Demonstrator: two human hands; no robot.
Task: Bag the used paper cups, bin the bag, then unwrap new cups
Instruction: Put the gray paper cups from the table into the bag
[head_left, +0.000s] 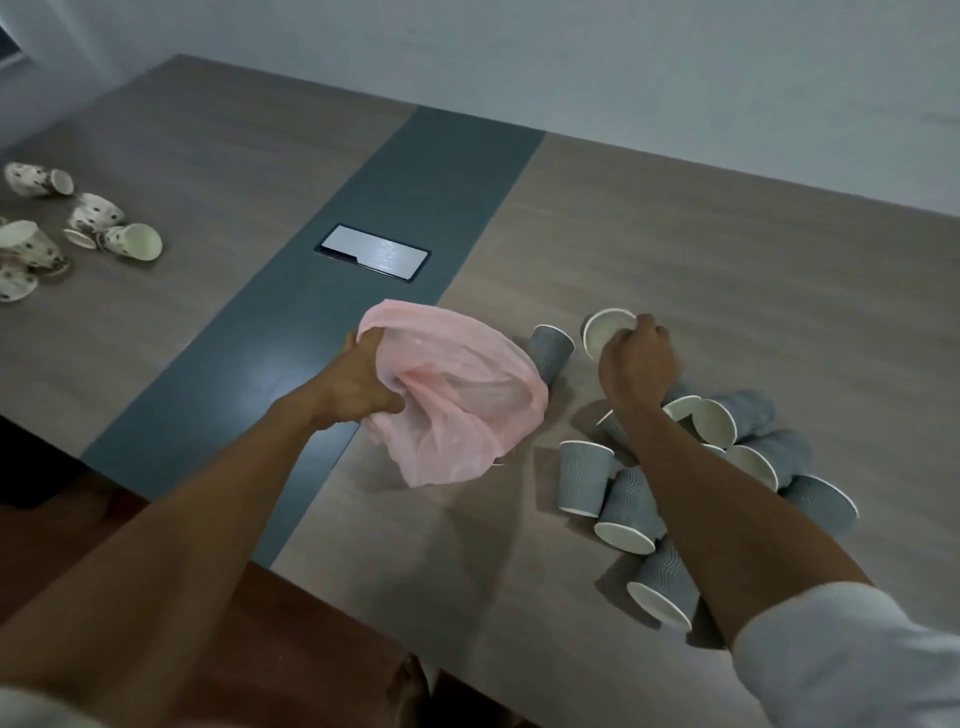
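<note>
My left hand (358, 387) grips the rim of a thin pink plastic bag (457, 400), holding its mouth open just above the table. My right hand (636, 364) is closed on the rim of a grey paper cup (605, 332) whose white inside faces me, to the right of the bag. Another grey cup (550, 351) lies on its side beside the bag. Several more grey ribbed cups (623, 506) lie scattered under and around my right forearm, some upright, most tipped over.
Several white spotted cups (93, 228) lie tipped over at the far left of the wooden table (727, 249). A dark grey strip (415, 208) with a silver cable hatch (373, 252) runs down the table's middle. The near table edge (363, 618) borders brown floor.
</note>
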